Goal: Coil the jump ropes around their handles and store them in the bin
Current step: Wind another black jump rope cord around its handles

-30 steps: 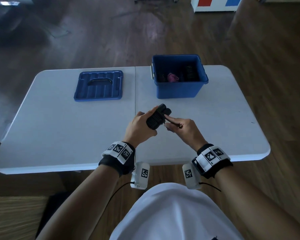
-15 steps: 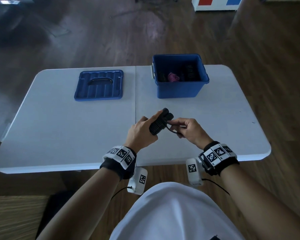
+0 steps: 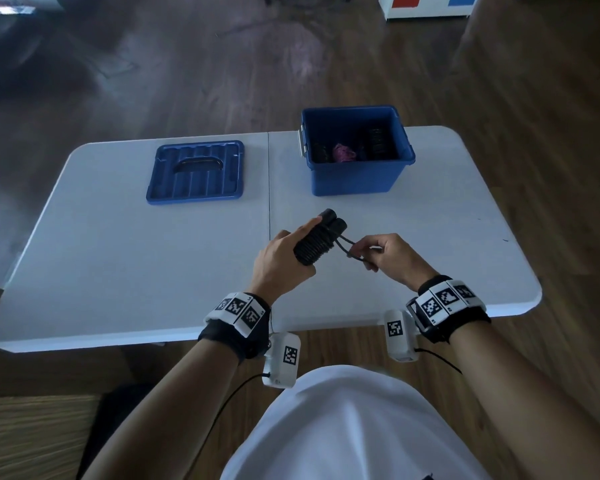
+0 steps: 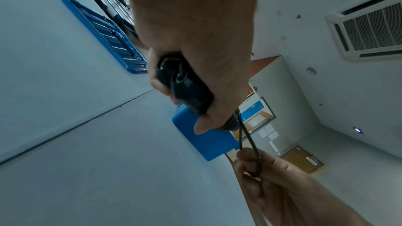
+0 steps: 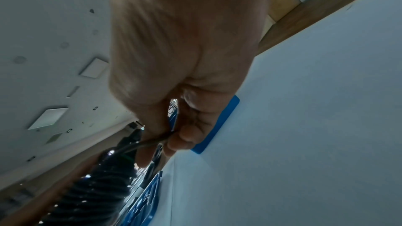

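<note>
My left hand [image 3: 284, 258] grips a pair of black jump rope handles [image 3: 317, 239] with black rope coiled tightly round them, held above the white table [image 3: 118, 265]. A short loop of the rope [image 3: 349, 247] runs from the bundle to my right hand [image 3: 388, 254], which pinches it. The left wrist view shows the handle ends [image 4: 182, 82] in my fist and the loop [image 4: 248, 143] held by the right fingers [image 4: 250, 166]. In the right wrist view the coils [image 5: 97, 188] and the pinched rope [image 5: 152, 141] appear. The blue bin [image 3: 355, 183] stands beyond, with dark bundles and something pink inside.
The bin's blue lid [image 3: 196, 173] lies flat on the table to the left of the bin. The table's near edge [image 3: 187, 336] runs just under my wrists. Wooden floor surrounds the table.
My right hand has drawn away to the right, pulling out a short loop of rope from the bundle. The left hand has kept the bundle in about the same place.
</note>
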